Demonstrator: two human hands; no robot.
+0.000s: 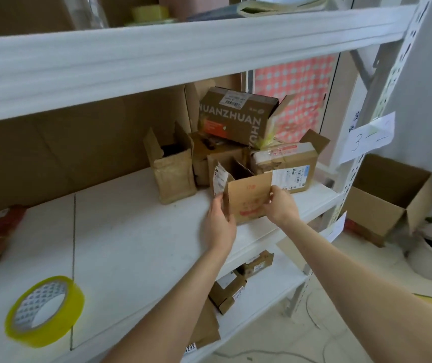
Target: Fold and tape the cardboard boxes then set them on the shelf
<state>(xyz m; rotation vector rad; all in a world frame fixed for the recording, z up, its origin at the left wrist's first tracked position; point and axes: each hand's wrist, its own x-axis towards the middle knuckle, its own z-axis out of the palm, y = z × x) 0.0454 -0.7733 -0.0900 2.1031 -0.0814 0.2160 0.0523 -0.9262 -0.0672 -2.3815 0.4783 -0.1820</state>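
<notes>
— Although blurred, worth noting the faint red print on the front face of the small brown cardboard box (246, 203). Open on top, flaps raised, with a white printed label stuck to the left flap.

— Placed where?

— Down at the white shelf board (131, 231), middle level, near its front edge. Cannot tell whether resting on it or held just above.

— Held how?

— From both sides. Left grip (220, 224) curled round the near left corner, right grip (283, 205) pinching the right edge of the front panel.

— Texture?

— Matte, plain card, edges fairly crisp. Much neater than the crumpled tan open carton (173, 166) to the left, all soft wrinkled walls and ragged flaps.

— And behind?

— Just behind, a taped pale-brown carton with a white address label (285, 166), glossy where the tape runs. Tilted on top of the pile, a dark brown carton with white block lettering (233, 119), one end flap hanging open.

— Anything else on that board?

— Lying at the left front, well apart from the cartons, a glossy yellow tape roll with a white printed core (44, 310). Round and translucent at the rim.
</notes>
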